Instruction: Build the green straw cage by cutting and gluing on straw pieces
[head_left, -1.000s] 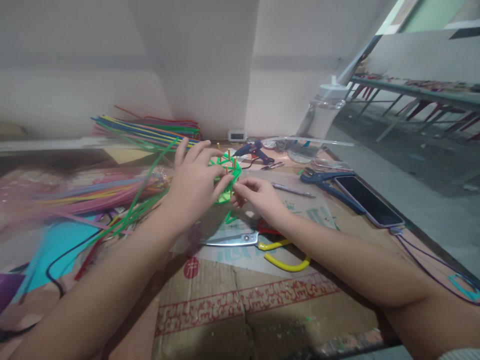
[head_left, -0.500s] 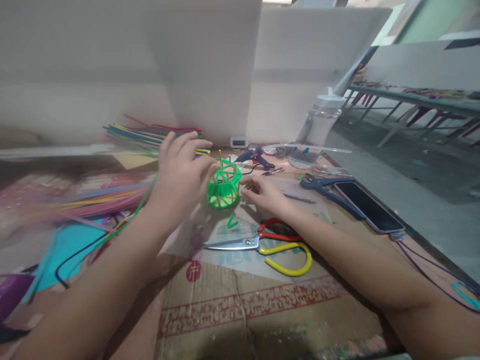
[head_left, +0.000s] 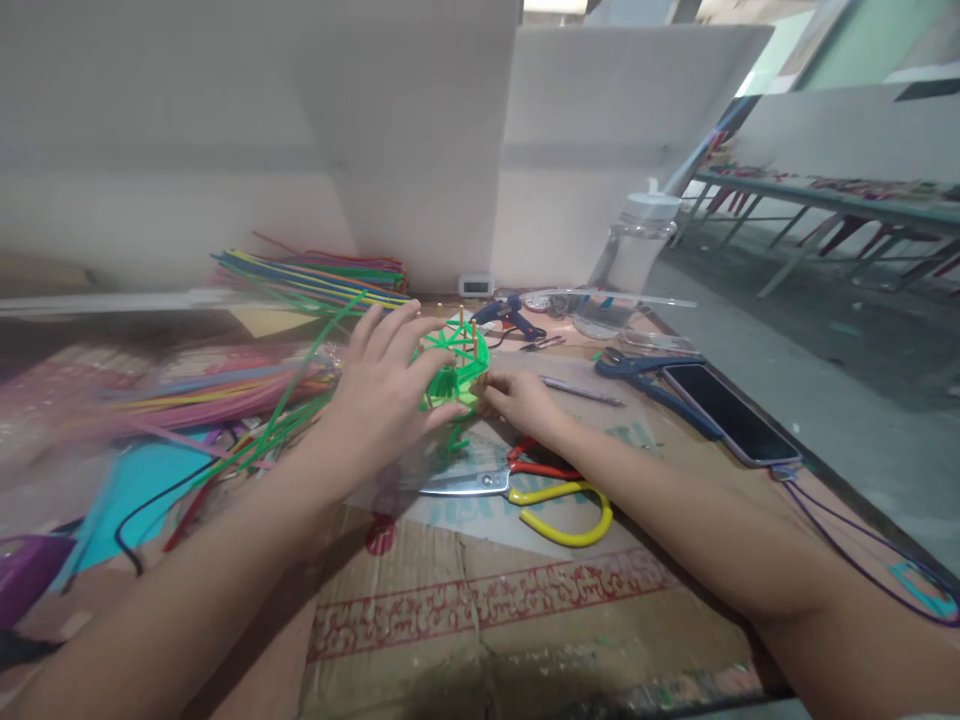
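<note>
Left hand (head_left: 386, 380), right hand (head_left: 529, 405) — bare (forearms (head_left: 667, 505) too)

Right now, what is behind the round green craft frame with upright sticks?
Behind the green frame: a dark blue glue gun and a small white device. The left hand hides whatever is behind the frame's left part.

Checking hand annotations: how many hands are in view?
2. The left hand is spread at the left side of the green craft piece; the right hand is at its right side, some fingers hidden. I see no others.
</note>
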